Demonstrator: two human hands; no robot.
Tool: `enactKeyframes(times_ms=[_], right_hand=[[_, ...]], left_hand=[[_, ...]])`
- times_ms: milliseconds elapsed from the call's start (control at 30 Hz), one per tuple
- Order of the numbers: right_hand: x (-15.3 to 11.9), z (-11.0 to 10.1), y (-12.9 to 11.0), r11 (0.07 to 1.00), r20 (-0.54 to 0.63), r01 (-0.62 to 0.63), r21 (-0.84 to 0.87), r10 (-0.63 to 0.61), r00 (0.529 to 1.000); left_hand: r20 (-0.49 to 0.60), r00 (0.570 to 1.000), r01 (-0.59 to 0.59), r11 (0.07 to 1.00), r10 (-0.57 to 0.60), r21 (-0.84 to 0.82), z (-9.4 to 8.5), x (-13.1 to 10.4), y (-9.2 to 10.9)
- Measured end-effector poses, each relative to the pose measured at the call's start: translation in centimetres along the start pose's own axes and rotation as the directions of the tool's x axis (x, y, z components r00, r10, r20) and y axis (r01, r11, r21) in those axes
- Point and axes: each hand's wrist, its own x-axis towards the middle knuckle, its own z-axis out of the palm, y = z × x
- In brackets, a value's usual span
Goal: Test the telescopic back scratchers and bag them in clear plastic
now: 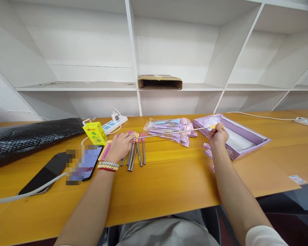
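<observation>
A thin metal rod [169, 133] stretches across between my two hands. My left hand [121, 146] is closed around its left part, with a yellow end sticking out beyond the wrist side. My right hand [218, 134] pinches the small yellow tip at the rod's right end. Beside and partly under my left hand lie several metal tubes [134, 157] with pink and yellow heads. Behind the rod is a pile of clear packets [169, 127] with purple, pink and blue pieces. The purple open box [248, 135] is right of my right hand.
Toward the left are a yellow drink carton [95, 133], a power strip [115, 124], a lit phone [92, 160], a dark phone [46, 172] and a black wrapped bundle [36, 138]. A white cable crosses there. White shelves with a cardboard box [160, 82] rise behind the table [169, 191].
</observation>
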Motion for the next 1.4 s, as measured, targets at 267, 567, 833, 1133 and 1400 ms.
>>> enactKeyframes(times_ms=[267, 567, 833, 1133, 1400], right_hand=[[3.1, -3.5, -2.3, 0.995, -0.281, 0.076, 0.063, -0.055, 0.958], [2.5, -2.9, -1.0, 0.997, -0.205, 0.056, -0.055, -0.066, 0.977], [2.0, -3.3, -0.7, 0.974, 0.111, -0.190, 0.126, 0.177, 0.978], [2.8, -4.5, -0.3, 0.934, 0.112, -0.228, 0.274, 0.205, 0.972], [2.8, -4.3, 0.2, 0.922, 0.126, -0.229, 0.312, 0.198, 0.972]], left_hand=[[-0.070, 0.992, 0.105, 0.994, -0.106, -0.016, 1.1, -0.6, -2.8], [-0.098, 0.983, 0.147, 0.987, -0.153, -0.061, 2.3, -1.0, -4.2], [-0.265, 0.938, 0.159, 0.958, -0.222, -0.239, 4.0, -0.8, -5.2], [-0.303, 0.910, 0.261, 0.959, -0.282, -0.109, 3.5, -0.8, -4.2], [-0.352, 0.864, 0.316, 0.932, -0.360, -0.178, 3.5, -0.8, -3.9]])
